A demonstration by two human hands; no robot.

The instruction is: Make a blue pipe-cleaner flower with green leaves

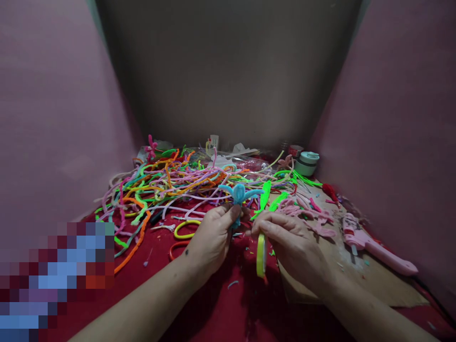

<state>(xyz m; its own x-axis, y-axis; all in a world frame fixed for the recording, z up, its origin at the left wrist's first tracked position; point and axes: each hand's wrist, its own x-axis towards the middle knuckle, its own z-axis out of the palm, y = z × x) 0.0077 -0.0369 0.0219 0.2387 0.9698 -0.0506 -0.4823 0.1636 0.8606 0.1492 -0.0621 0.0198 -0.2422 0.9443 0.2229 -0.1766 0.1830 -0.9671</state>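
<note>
Pinched between the thumb and fingers of my left hand [214, 232] is a light blue pipe-cleaner flower [239, 192], held upright with its petals spread at the top. My right hand [290, 242] is closed on a roll of yellow-green tape [261, 255], which hangs below the fingers. Both hands are close together over the red cloth, the right fingertips just beside the flower's lower end. Whether a strip of tape runs between them I cannot tell. Bright green leaf shapes [265, 195] lie just behind my right hand.
A tangled heap of coloured pipe cleaners [171, 185] spreads behind my hands. Scissors with yellow and red handles [187, 229] lie by my left wrist. On the right, a pink glue gun [377, 249] rests on a cardboard sheet [320, 292]. A mint-green jar [307, 164] stands at the back.
</note>
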